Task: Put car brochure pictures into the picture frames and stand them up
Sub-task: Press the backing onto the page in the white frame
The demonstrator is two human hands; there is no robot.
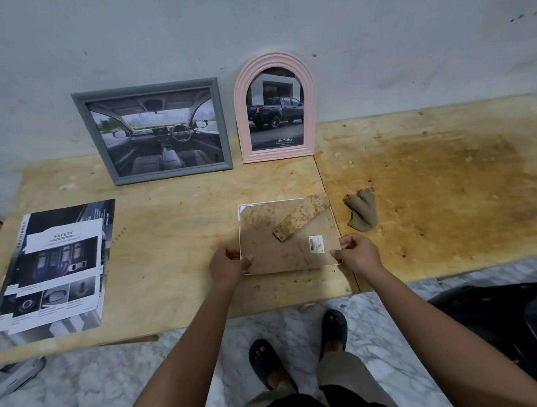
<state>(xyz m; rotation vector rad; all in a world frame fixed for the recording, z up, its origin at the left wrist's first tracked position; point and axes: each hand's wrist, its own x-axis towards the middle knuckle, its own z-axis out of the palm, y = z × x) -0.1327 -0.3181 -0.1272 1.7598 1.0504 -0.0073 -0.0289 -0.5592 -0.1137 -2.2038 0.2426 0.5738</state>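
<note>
A white-rimmed picture frame [262,228] lies face down near the table's front edge, its brown backing board and fold-out stand strip [301,217] showing. My left hand [228,264] grips its near left corner. My right hand [358,253] grips its near right corner beside a barcode sticker [316,243]. A grey rectangular frame [155,131] with a car interior picture and a pink arched frame [274,108] with a pickup truck picture stand upright against the wall. Car brochure pages [53,268] lie in a loose stack at the left.
A crumpled brown cloth [361,209] lies just right of the face-down frame. The plywood table [428,182] is stained on its right half. A dark object [502,317] sits on the marble floor at the lower right. My sandalled feet are below the table edge.
</note>
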